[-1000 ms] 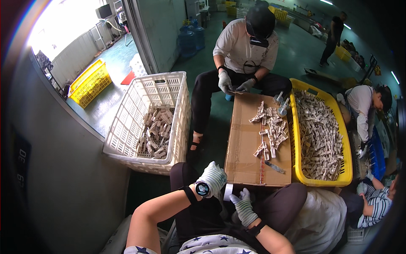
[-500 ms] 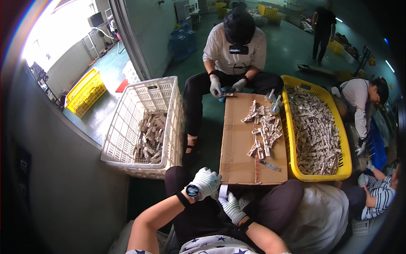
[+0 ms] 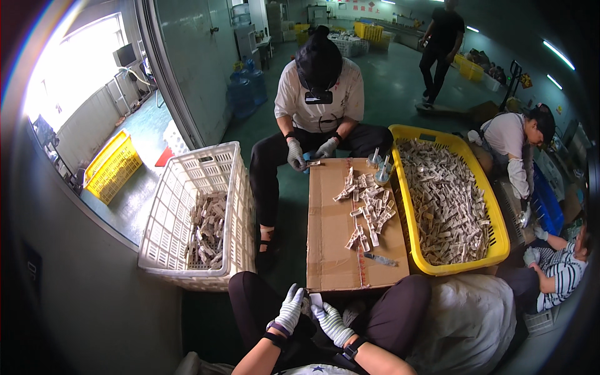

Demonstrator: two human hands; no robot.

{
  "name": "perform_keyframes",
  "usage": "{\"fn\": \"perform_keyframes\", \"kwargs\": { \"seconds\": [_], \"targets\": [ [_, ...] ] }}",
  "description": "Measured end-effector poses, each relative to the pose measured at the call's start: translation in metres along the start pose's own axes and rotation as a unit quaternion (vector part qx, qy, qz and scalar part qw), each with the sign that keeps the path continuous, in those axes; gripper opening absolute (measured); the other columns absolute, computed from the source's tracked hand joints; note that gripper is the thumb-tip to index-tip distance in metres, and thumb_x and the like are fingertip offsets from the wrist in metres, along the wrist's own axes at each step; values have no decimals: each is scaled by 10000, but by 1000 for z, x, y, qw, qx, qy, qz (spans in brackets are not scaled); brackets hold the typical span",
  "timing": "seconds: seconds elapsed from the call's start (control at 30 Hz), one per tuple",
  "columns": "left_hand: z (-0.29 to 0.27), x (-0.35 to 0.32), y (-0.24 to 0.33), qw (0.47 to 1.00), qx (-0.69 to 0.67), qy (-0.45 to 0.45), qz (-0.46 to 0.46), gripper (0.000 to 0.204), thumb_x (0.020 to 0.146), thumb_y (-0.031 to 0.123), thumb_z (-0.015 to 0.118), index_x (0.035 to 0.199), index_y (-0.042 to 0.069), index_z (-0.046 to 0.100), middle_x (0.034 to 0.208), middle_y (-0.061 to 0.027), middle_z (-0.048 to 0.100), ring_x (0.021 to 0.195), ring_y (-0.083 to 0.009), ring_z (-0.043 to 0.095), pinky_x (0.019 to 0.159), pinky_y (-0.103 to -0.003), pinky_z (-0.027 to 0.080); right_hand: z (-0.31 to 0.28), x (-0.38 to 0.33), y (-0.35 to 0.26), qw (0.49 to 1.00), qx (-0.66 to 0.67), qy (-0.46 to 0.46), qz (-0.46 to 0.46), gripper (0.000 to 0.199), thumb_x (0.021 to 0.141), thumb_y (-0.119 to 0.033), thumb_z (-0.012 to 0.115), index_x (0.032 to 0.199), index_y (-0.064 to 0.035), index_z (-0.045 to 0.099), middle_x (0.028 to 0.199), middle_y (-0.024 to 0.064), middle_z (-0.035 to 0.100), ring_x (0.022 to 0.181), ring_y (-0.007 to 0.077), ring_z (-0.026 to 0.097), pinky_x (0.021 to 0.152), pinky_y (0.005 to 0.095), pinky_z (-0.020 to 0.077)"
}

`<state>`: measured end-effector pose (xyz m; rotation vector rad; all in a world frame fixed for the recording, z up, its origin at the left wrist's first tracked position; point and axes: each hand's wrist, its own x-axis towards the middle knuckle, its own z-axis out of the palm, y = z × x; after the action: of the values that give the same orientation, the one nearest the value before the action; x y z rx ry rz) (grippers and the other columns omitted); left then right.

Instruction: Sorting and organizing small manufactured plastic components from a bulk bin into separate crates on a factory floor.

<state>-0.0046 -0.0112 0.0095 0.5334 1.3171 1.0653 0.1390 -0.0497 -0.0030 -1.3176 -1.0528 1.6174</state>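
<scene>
Both my hands wear white striped gloves and are low in front of the cardboard box [image 3: 325, 250], between my knees. My right hand [image 3: 332, 323] pinches a small flat white piece [image 3: 316, 300] just below the box's near edge. Close beside it, my left hand [image 3: 289, 310] has its fingers closed around a small greyish thing too indistinct to name. On the box lie several pale clip-like plastic pieces [image 3: 373, 212], a flat grey strip [image 3: 380, 259] and clear containers [image 3: 382, 175] with sticks standing in them.
To the right stands a yellow crate [image 3: 417, 261] full of similar pieces; to the left, a white crate [image 3: 187, 274] holds more. Across the box sits a person [image 3: 325, 94] in gloves, handling a small piece. Other people work at the right; one person [image 3: 441, 47] stands farther back.
My left hand has turned and come down from the box's near corner to beside my right hand. The right hand still holds the white piece. The whole view has shifted.
</scene>
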Motion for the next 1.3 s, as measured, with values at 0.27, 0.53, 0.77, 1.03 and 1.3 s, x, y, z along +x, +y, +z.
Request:
{"fn": "perform_keyframes", "kwargs": {
  "seconds": [0.27, 0.53, 0.77, 1.03, 1.3],
  "targets": [
    [-4, 8, 1, 999, -45, -31, 0, 555, 949, 229, 592, 1438, 89, 371, 1258, -82, 564, 1124, -184, 555, 935, -315, 455, 5, 11, 8, 999, -32, 3, -12, 275, 959, -247, 574, 1123, -31, 615, 1019, 22, 652, 907, 104, 553, 845, 270, 467],
    [-2, 9, -9, 996, -85, -26, -5, 576, 926, 167, 622, 1432, 66, 367, 1220, -95, 573, 1084, -190, 572, 910, -302, 482, 1, 17, 35, 999, -8, -25, -19, 278, 963, -161, 531, 1199, -22, 581, 1100, 53, 640, 996, 142, 575, 927, 295, 459],
    [8, 11, -1, 998, -53, -39, 17, 584, 918, 230, 635, 1399, 15, 384, 1202, -104, 569, 1066, -188, 566, 919, -308, 472, -1, 11, 9, 997, -71, 7, -39, 242, 936, -122, 540, 1149, -31, 612, 1062, 52, 667, 962, 158, 600, 897, 295, 470],
    [-9, 18, -24, 999, -26, 9, -26, 537, 922, 197, 619, 1381, 10, 412, 1153, -100, 599, 1027, -197, 587, 877, -322, 488, 11, 13, 31, 988, -136, 7, -67, 305, 928, -86, 494, 1215, -32, 583, 1120, 83, 654, 1024, 189, 595, 935, 317, 458],
    [6, 9, 1, 1000, 5, -10, -2, 540, 927, 228, 623, 1381, 16, 421, 1200, -85, 587, 1045, -162, 568, 900, -288, 471, 5, 22, 22, 997, -65, -4, -53, 294, 960, -150, 517, 1218, -29, 588, 1092, 55, 664, 966, 143, 596, 878, 281, 478]
  ]
}}
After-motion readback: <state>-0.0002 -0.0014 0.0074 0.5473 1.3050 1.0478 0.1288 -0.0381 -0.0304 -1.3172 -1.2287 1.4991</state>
